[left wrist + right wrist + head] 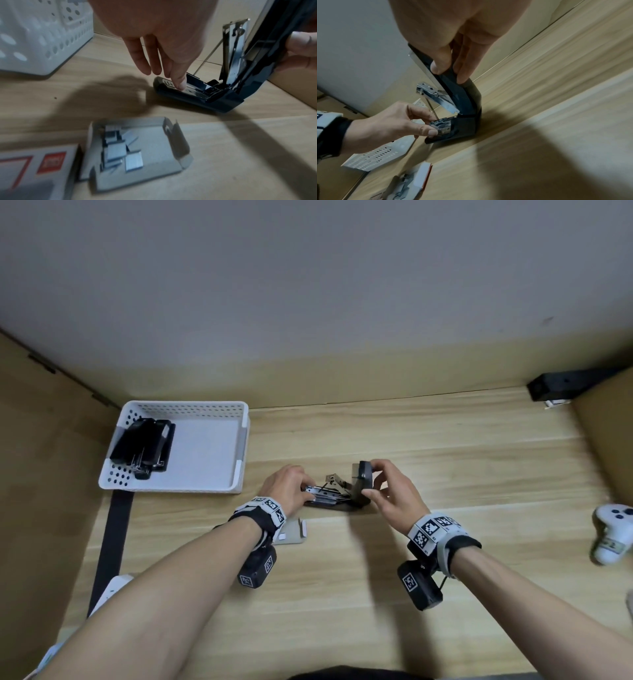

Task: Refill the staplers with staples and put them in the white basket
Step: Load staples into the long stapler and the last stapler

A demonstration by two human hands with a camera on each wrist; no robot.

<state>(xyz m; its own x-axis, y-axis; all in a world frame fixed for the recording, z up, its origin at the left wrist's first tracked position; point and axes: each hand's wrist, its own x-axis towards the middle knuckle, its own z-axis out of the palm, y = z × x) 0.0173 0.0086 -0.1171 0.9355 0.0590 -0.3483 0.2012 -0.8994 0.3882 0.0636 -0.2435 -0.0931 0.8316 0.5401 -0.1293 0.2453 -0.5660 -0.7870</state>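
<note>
A black stapler (342, 503) lies open on the wooden table, its lid (361, 477) swung upright. My right hand (372, 479) grips that lid between thumb and fingers (436, 67). My left hand (303, 491) pinches the front end of the silver magazine (443, 129) with thumb and forefinger; its fingertip (180, 84) rests on the rail. Whether a staple strip sits between those fingers I cannot tell. An open grey staple tray (154, 148) with several staple strips (116, 150) lies near my left wrist. The white basket (188, 405) at the left holds black staplers (144, 446).
The staple box sleeve (34, 169) with a red label lies beside the tray. A white game controller (613, 534) sits at the right edge, a black device (561, 385) at the back right corner. Cardboard walls flank both sides; a black strip (109, 549) runs along the left.
</note>
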